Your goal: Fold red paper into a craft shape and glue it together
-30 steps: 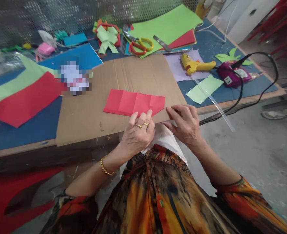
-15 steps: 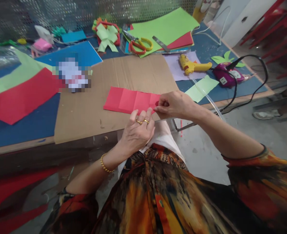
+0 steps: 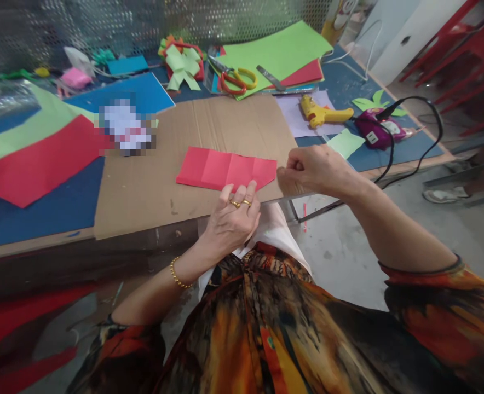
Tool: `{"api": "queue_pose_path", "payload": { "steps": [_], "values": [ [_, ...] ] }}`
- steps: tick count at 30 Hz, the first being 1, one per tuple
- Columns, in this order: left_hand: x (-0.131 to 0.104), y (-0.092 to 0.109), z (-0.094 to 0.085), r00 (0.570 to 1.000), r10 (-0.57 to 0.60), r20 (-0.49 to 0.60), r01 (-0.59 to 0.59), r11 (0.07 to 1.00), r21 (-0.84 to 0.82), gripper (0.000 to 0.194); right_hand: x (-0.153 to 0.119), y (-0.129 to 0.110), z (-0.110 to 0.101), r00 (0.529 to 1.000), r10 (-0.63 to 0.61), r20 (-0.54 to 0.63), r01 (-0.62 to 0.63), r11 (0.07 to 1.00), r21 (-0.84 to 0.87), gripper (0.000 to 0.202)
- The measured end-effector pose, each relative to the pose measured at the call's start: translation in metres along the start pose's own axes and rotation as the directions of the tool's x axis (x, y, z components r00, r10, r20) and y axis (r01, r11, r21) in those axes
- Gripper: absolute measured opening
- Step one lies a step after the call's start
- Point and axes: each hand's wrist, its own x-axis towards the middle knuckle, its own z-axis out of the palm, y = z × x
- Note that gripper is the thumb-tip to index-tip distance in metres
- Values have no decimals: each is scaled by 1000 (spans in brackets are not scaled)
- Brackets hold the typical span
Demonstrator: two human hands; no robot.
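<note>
A creased red paper strip (image 3: 219,167) lies on the brown cardboard (image 3: 147,191), with fold lines across it and a slanted corner at its right end. The fingertips of my left hand (image 3: 236,216), which wears gold rings, rest on the strip's lower edge, fingers somewhat spread. Just right of the strip and apart from it, my right hand (image 3: 313,169) is closed over the cardboard's edge. Its curled fingers hide whatever they may hold.
Orange and yellow-handled scissors (image 3: 237,81) lie on green sheets (image 3: 283,52) at the back. A yellow glue gun (image 3: 324,113) and a purple power block (image 3: 379,128) with a looping black cable are at the right. Red paper (image 3: 40,158) lies left.
My right hand has moved right, off the end of the red strip, uncovering its slanted corner. My left hand has stayed on the strip's lower edge.
</note>
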Motion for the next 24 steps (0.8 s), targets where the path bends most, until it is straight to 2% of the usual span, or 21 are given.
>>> {"api": "queue_pose_path", "payload": {
  "steps": [2, 4, 7, 11, 14, 16, 18, 20, 22, 24],
  "values": [
    [-1, 0, 1, 999, -16, 30, 17, 1000, -18, 37, 1, -5, 0, 998, -47, 38, 44, 995, 94, 29],
    [0, 0, 0, 1000, -6, 0, 6, 1000, 16, 35, 6, -10, 2, 994, -75, 82, 64, 989, 132, 30],
    [2, 0, -3, 999, 21, -30, -19, 998, 63, 32, 15, -11, 4, 989, -77, 123, 65, 993, 96, 28],
    [5, -1, -7, 998, 36, -51, -31, 995, 97, 30, 20, -1, 0, 985, -103, 141, 94, 993, 70, 27],
    [5, -1, -8, 996, 50, -75, -42, 993, 113, 29, 12, 7, 1, 994, -99, 36, 98, 994, 39, 22],
    [5, -1, -7, 996, 52, -79, -43, 992, 115, 29, 1, 10, 8, 978, -185, -99, 189, 981, 33, 15],
    [5, -1, -7, 996, 50, -68, -42, 993, 108, 29, -10, 12, 18, 896, -395, -204, 398, 917, -29, 25],
    [4, -1, -6, 998, 44, -43, -40, 995, 90, 30, -19, 17, 29, 777, -593, -211, 580, 805, -126, 35],
    [2, -1, -5, 999, 41, -36, -38, 996, 77, 30, -23, 24, 40, 697, -682, -220, 662, 730, -166, 42],
    [1, -1, -6, 999, 34, -42, -31, 997, 69, 30, -24, 32, 48, 650, -713, -263, 694, 698, -176, 59]
  ]
}}
